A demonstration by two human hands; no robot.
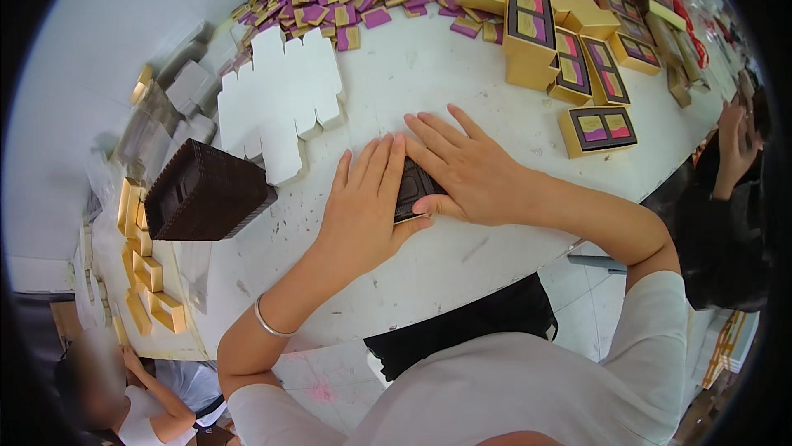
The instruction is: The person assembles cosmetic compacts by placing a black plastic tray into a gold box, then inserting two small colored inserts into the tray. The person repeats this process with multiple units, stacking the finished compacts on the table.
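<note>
A dark brown plastic insert tray (pixel 412 192) lies on the table in front of me, mostly covered by my hands. Along its left side rests my left hand (pixel 363 194), fingers long and close together, thumb by the near edge. My right hand (pixel 470 167) lies over its right part with the fingers stretched toward the far end and the thumb on the near end. Between them the hands hold the tray. To the left stands a tall stack of the same brown trays (pixel 202 194). Behind it lie flat white die-cut cartons (pixel 285 95) in a pile.
Small purple-and-gold wrapped pieces (pixel 355 0) are heaped at the far side. Gold boxes (pixel 532 58) stand far right, with one filled box (pixel 598 131) nearer. Gold box frames (pixel 144 273) lie at the left edge. People sit at the lower left and right.
</note>
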